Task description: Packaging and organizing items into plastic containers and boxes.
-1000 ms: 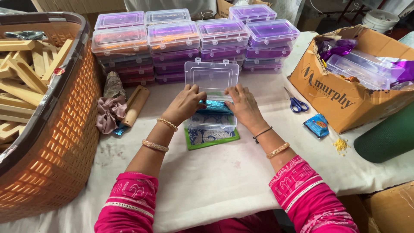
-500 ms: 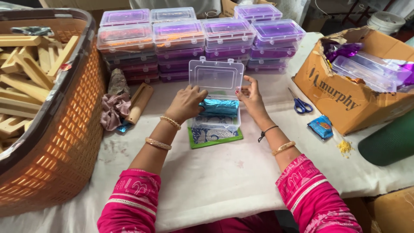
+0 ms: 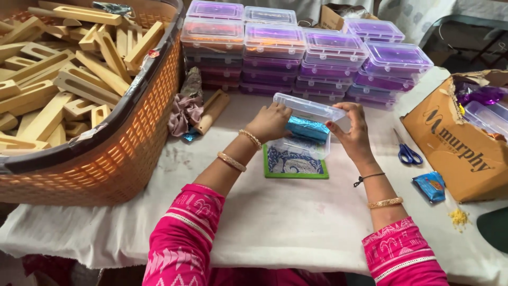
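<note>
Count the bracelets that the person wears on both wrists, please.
4. Two gold bangles sit on the left forearm, one near the wrist, one lower. On the right arm, a thin black thread and a gold bangle. Sleeves could hide more.

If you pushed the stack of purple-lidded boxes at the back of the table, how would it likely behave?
The stacked boxes look like thin clear plastic, so probably light. Stacked several high, the upper ones may slide or topple. On the white cloth the bottom ones might drag.

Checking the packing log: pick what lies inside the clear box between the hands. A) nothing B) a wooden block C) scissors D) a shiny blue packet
D: a shiny blue packet shows inside the clear box, held by the left hand and right hand.
</note>
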